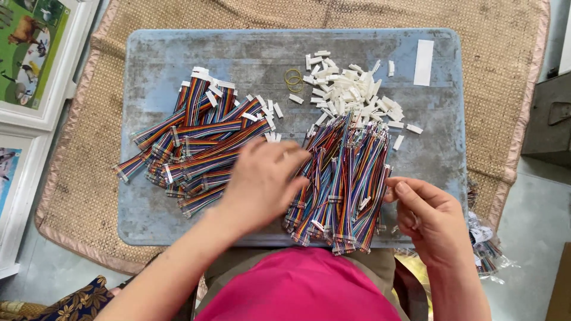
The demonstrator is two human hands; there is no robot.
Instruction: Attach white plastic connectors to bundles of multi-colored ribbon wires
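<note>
On a grey board (178,53) lie two heaps of rainbow ribbon cables. The left heap (196,142) has white connectors on its cable ends. The middle heap (345,184) lies lengthwise towards me. My left hand (262,181) is blurred, palm down between the two heaps, fingers reaching onto the middle heap; whether it grips a cable is hidden. My right hand (425,217) rests at the right edge of the middle heap, thumb and fingers pinched at a cable end. A pile of small white plastic connectors (351,89) lies behind the cables.
Two yellow rubber bands (293,79) lie left of the connector pile. A white paper strip (423,62) is at the board's far right. A woven mat (89,148) lies under the board. Framed pictures (35,53) stand at left. Bagged cables (485,244) lie at right.
</note>
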